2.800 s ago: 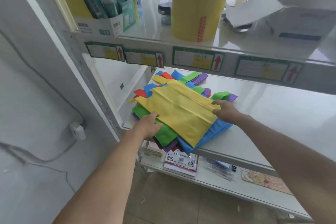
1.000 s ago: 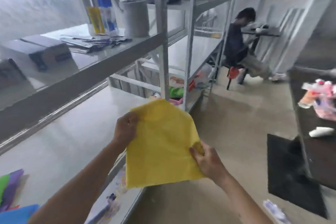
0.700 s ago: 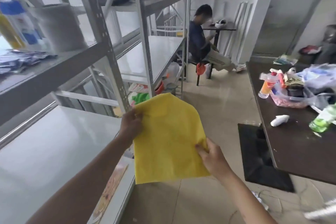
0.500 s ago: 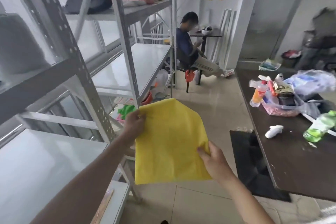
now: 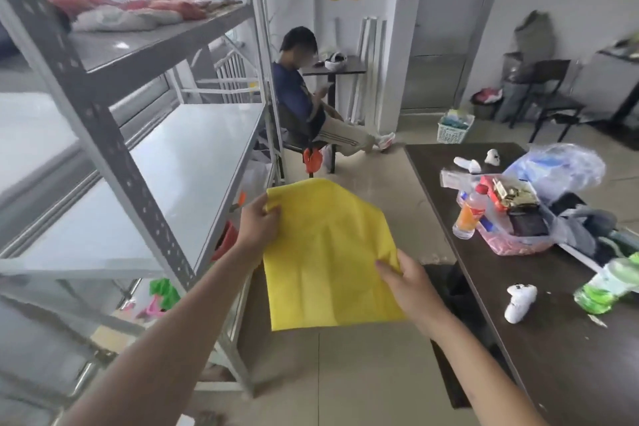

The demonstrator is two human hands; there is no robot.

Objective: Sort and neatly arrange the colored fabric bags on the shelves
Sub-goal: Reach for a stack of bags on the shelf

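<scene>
beside the shelf [image 5: 193, 162], left hand [image 5: 257, 221] and right hand [image 5: 403, 278] pinch a yellow bag [image 5: 328, 252], seemingly folded.

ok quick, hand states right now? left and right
Left hand: closed, pinching the yellow bag at its upper left edge.
Right hand: closed, gripping the same bag's right edge.

Cluttered dark table [image 5: 539, 349], seated person [image 5: 304, 104]

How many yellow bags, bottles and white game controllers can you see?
Yellow fabric bag: 1
Bottles: 2, orange drink bottle and green bottle
White game controllers: 3
Total: 6
</scene>
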